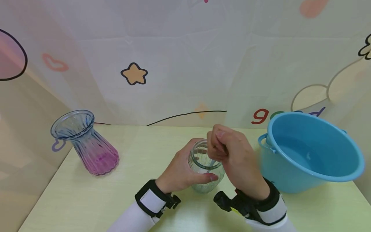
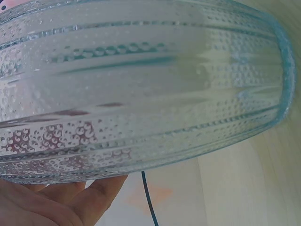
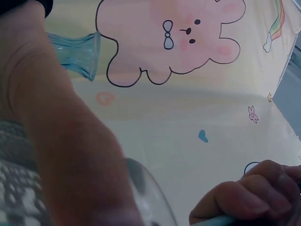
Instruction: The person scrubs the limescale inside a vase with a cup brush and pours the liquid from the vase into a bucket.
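My left hand (image 1: 185, 169) grips a clear glass jar (image 1: 207, 186) around its upper part, thumb in front and fingers behind. The jar, tilted slightly, has ribbed, bumpy walls (image 2: 155, 103) in the left wrist view. Above its mouth, the curled fingers of my right hand (image 1: 232, 154) pinch a thin light-blue stick (image 3: 217, 221), which reaches down into the jar. A teal streak shows through the glass in the left wrist view. What the stick's lower end looks like cannot be made out.
A blue bucket (image 1: 269, 167) stands to the right, close to my right hand. On the left is a fluted glass vase (image 1: 99, 153), blue above and pink below. Behind the pale table (image 1: 139, 145) hangs a printed cloth (image 1: 179, 80).
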The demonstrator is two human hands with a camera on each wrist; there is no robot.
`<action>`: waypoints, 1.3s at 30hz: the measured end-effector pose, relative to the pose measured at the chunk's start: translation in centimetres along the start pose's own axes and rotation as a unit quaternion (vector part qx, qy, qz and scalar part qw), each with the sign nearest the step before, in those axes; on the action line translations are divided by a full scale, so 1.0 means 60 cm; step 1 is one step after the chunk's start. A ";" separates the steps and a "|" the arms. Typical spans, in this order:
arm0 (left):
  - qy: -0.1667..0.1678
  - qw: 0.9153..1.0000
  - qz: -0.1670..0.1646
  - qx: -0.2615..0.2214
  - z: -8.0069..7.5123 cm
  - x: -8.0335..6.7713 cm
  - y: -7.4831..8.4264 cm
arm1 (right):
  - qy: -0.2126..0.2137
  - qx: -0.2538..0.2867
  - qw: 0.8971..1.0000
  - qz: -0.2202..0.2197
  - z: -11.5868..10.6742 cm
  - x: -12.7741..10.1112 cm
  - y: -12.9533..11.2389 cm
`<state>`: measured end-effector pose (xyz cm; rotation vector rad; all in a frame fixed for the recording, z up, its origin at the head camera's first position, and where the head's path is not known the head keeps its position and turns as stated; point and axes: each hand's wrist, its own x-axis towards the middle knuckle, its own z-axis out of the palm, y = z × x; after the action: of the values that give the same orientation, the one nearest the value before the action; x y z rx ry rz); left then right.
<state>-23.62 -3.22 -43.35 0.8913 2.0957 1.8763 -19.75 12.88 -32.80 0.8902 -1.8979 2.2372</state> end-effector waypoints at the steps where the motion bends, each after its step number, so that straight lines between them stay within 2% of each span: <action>1: 0.001 1.000 0.003 0.000 0.000 0.000 0.000 | -0.006 -0.006 1.000 -0.001 0.003 0.001 0.002; 3: 0.000 1.000 0.010 0.003 0.000 0.001 -0.001 | -0.020 -0.016 1.000 -0.004 0.009 0.001 0.007; 6: -0.003 1.000 0.020 0.005 -0.001 0.003 -0.003 | -0.016 -0.034 0.999 -0.001 0.017 0.000 0.014; 11: -0.002 0.999 0.028 0.032 -0.001 0.002 -0.002 | -0.027 -0.110 0.992 0.060 0.023 -0.001 0.022; 13: -0.002 0.998 0.032 0.045 -0.001 0.002 -0.002 | -0.038 -0.129 0.988 0.072 0.023 0.000 0.025; 22: 0.001 0.998 0.043 0.051 -0.003 0.002 -0.006 | -0.050 -0.142 0.986 0.076 0.023 0.003 0.029; 32: 0.003 0.998 0.041 0.057 -0.003 0.002 -0.005 | -0.020 -0.167 0.982 0.088 0.029 0.003 0.029; 39: 0.003 0.998 0.044 0.047 -0.002 0.003 -0.006 | -0.008 -0.165 0.984 0.071 0.030 0.003 0.033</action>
<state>-23.94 -3.25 -43.64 1.0160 2.1983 1.8382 -20.03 10.67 -34.31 0.7428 -2.3130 1.9008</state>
